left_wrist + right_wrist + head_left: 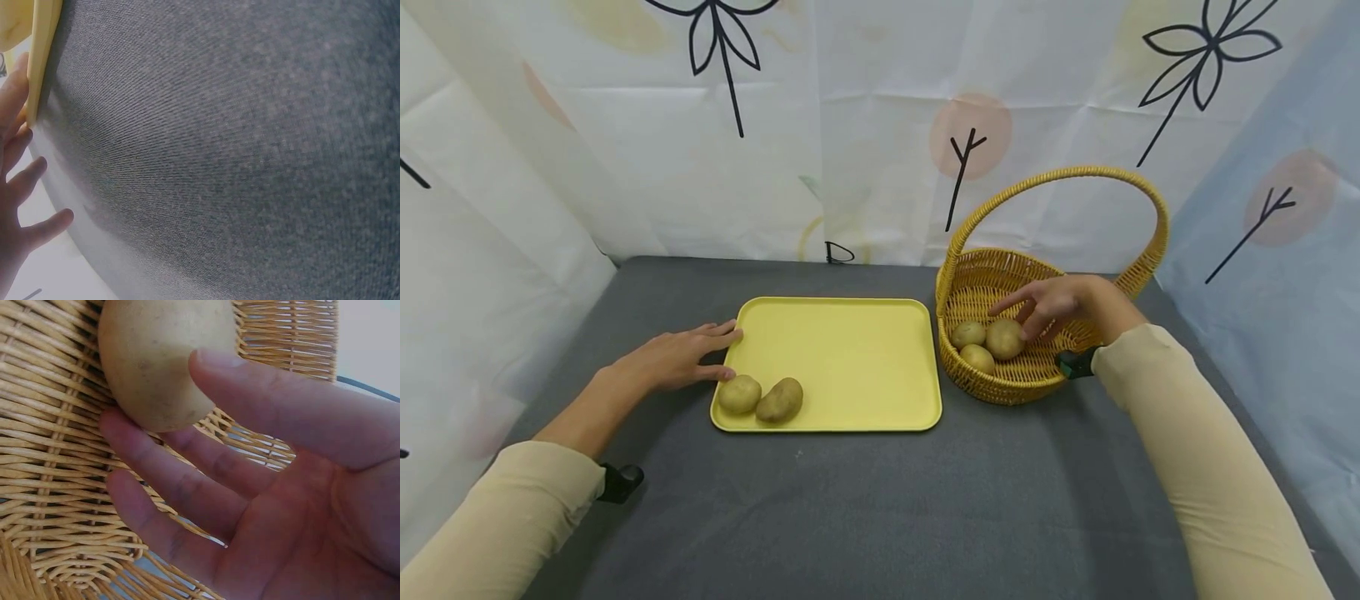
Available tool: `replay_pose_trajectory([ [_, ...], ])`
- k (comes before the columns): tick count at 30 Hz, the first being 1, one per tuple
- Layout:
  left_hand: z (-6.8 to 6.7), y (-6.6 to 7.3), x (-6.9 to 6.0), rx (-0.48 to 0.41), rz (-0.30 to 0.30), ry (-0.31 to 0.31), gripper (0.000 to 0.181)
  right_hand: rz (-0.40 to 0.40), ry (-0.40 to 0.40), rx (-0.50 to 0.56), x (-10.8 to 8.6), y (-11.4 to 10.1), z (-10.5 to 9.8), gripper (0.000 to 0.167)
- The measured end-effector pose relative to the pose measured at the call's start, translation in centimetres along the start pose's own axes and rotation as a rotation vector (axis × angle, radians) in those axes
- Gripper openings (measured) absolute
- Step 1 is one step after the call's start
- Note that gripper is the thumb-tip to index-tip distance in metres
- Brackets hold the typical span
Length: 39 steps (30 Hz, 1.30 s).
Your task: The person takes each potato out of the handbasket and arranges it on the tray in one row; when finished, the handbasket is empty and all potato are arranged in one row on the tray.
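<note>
I'm resting the left hand [677, 358], fingers outstretched, against the tray [850, 362]; the loose-fingered right hand [1060, 302] is bracketing a potato [1004, 339] in the basket [1009, 392], probably needing gentle cupping underneath.

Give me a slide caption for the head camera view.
Left hand at the tray with two potatoes, right hand in the basket beside three more.

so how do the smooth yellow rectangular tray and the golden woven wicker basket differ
The smooth yellow rectangular tray is flat and shallow, whereas the golden woven wicker basket is deep. The basket has a tall arched handle; the tray has none. The tray holds two potatoes; at least three show in the basket. Both rest on dark grey cloth.
</note>
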State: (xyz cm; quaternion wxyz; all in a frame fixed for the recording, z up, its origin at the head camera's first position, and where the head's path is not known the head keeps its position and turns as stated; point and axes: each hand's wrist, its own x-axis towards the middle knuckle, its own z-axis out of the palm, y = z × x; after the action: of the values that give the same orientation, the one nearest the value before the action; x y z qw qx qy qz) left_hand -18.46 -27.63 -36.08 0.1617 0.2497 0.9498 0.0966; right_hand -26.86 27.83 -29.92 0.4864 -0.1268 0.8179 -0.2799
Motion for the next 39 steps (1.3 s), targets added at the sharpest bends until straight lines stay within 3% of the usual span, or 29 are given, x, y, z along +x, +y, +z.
replay_pose_trajectory([
  [6,0.1,-0.1,0.2,0.006,0.003,-0.002,0.080,0.017,0.009,-0.043,0.4,-0.2,0.4,0.070],
  [14,0.0,0.0,0.3,0.011,0.020,0.005,0.082,-0.018,0.035,-0.181,0.5,-1.1,0.7,0.070],
  [24,0.2,-0.3,0.3,0.019,0.016,0.004,0.083,-0.061,0.070,-0.244,0.5,-1.3,1.2,0.064],
  [30,0.2,-0.2,0.2,-0.004,0.014,0.004,0.081,-0.113,0.104,-0.284,-0.3,-1.6,1.3,0.057],
  [39,0.3,-0.3,0.2,-0.012,0.007,0.004,0.082,-0.202,0.218,-0.336,-2.3,-1.9,1.5,0.064],
])
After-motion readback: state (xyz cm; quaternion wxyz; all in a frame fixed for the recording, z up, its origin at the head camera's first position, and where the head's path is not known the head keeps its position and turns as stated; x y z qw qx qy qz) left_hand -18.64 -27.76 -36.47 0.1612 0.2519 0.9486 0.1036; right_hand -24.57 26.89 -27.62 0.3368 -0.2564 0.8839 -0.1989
